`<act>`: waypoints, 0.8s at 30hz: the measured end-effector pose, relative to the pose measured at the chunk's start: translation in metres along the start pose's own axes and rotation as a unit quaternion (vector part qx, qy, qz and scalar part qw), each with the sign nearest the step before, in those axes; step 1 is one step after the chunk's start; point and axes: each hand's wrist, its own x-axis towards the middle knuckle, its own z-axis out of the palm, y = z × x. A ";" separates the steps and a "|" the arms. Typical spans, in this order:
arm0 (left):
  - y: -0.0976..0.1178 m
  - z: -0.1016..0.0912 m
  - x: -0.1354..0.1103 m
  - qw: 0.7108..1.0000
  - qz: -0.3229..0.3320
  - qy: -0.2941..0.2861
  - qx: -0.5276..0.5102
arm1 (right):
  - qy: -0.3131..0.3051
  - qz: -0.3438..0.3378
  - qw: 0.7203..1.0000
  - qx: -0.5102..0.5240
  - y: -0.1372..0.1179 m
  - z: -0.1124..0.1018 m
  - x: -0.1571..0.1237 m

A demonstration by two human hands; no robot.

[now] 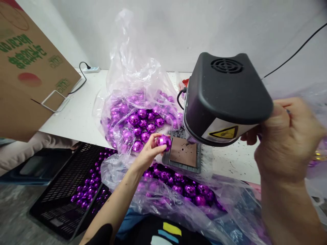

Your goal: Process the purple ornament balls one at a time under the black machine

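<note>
My left hand [149, 149] pinches a shiny purple faceted ball [164, 141] just left of a small metal work plate [183, 156] under a black machine head [224, 97] with a yellow warning label. My right hand [286, 139] is raised close to the camera, right of the machine, with its fingers curled; what it holds is blurred and hidden. A clear plastic bag [135, 98] full of purple balls lies on the white table behind my left hand. A second clear bag [178, 194] with more purple balls lies across my lap.
A black slotted crate [63, 204] with purple balls sits on the floor at lower left. A cardboard box [28, 68] leans at upper left, a power strip [91, 69] and cables lie at the table's back. A black cable [293, 56] runs up the wall.
</note>
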 end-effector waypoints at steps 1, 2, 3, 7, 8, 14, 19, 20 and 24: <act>-0.006 0.002 -0.006 0.999 -0.021 -0.015 -0.040 | 0.000 0.001 1.000 0.003 0.001 0.000 0.001; -0.012 0.004 -0.011 0.996 -0.041 -0.027 -0.077 | 0.001 0.001 1.000 0.007 0.002 0.000 0.002; -0.018 0.005 -0.015 0.992 -0.061 -0.037 -0.108 | 0.002 0.000 1.000 0.011 0.003 0.001 0.003; -0.033 0.008 -0.019 0.975 -0.113 -0.066 -0.179 | -0.024 0.012 0.999 0.020 0.006 0.001 0.009; -0.035 0.008 -0.019 0.973 -0.116 -0.070 -0.185 | -0.030 0.013 0.999 0.021 0.006 0.002 0.011; -0.038 0.013 -0.016 0.992 -0.071 -0.029 -0.105 | -0.007 -0.028 1.000 0.010 0.007 0.008 0.014; -0.041 0.019 -0.009 0.997 -0.015 0.036 0.073 | -0.017 -0.033 0.999 0.011 0.006 0.008 0.014; -0.042 0.020 -0.007 0.995 -0.012 0.035 0.091 | -0.018 -0.032 0.999 0.013 0.006 0.008 0.014; -0.048 0.020 0.000 0.989 0.021 0.037 0.144 | -0.020 -0.025 0.999 0.021 0.006 0.007 0.014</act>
